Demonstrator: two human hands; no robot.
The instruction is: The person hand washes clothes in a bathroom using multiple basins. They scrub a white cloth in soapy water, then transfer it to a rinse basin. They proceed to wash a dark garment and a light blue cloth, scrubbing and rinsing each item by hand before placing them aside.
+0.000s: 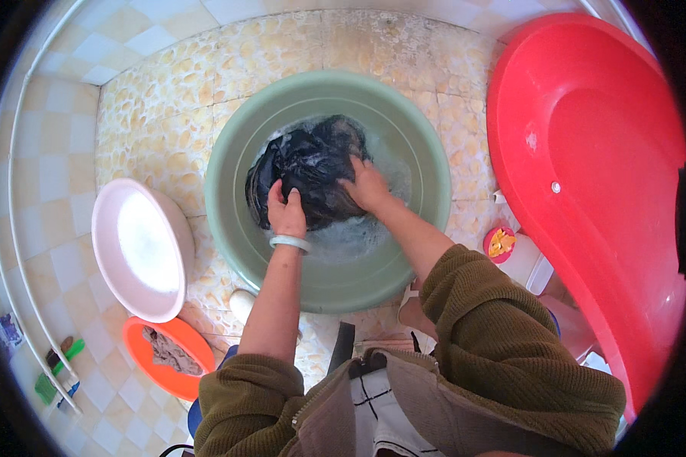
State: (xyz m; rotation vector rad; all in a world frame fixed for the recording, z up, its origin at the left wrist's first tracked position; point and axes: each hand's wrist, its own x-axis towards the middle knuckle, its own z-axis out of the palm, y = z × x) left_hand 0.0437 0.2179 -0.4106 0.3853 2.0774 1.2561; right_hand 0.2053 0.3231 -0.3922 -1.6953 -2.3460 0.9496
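Observation:
A large green basin (229, 251) stands in front of me, with soapy water (343, 242) in it. Dark wet cloth (312, 164), black to navy, lies bunched up in the water; its kind of garment cannot be made out. My left hand (286, 215), with a pale bangle (290, 243) at the wrist, touches the cloth's near edge, thumb and fingers apart. On the right side of the cloth rests my right hand (367, 185), its fingers spread over the fabric. Neither hand visibly grips a fold.
Left of the basin stands a pale pink basin (181, 228) with whitish contents. Nearer me, an orange basin (135, 335) holds brownish cloth (171, 350). A big red tub (587, 145) fills the right side. White pipes (11, 167) run along the tiled left wall.

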